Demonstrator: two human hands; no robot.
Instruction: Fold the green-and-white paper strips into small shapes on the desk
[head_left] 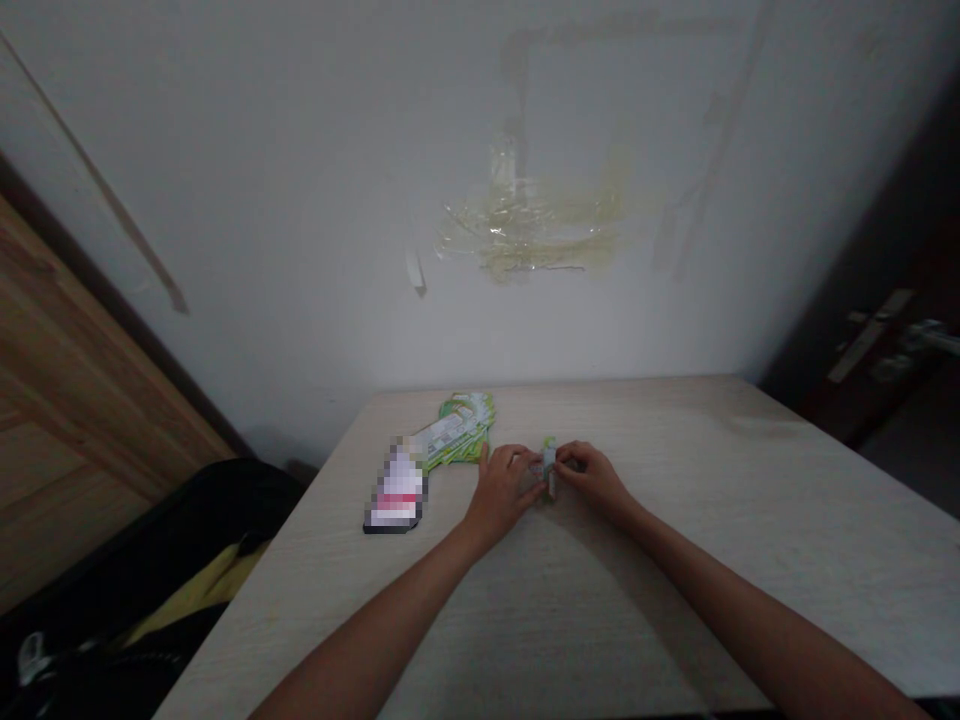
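Note:
Between my two hands, just above or on the table, stands a small, narrow green-and-white printed paper piece (550,462). It looks like thin card, perhaps folded, but it is too small to tell. My left hand (504,488) grips its left side, with the thumb low and the fingers bent around it. From the right, my right hand (596,475) pinches its edge between thumb and fingertips. Left of my left hand lies a fanned-out pile of flat green-and-white printed pieces (457,432). My fingers cover part of the held piece.
A phone-like object (397,490), its face blurred out, touches the pile's near left end. The pale wooden table (675,430) meets a white wall (300,200) with old tape (540,225) on it. A dark bag (225,510) is at left, a door handle (930,338) at right.

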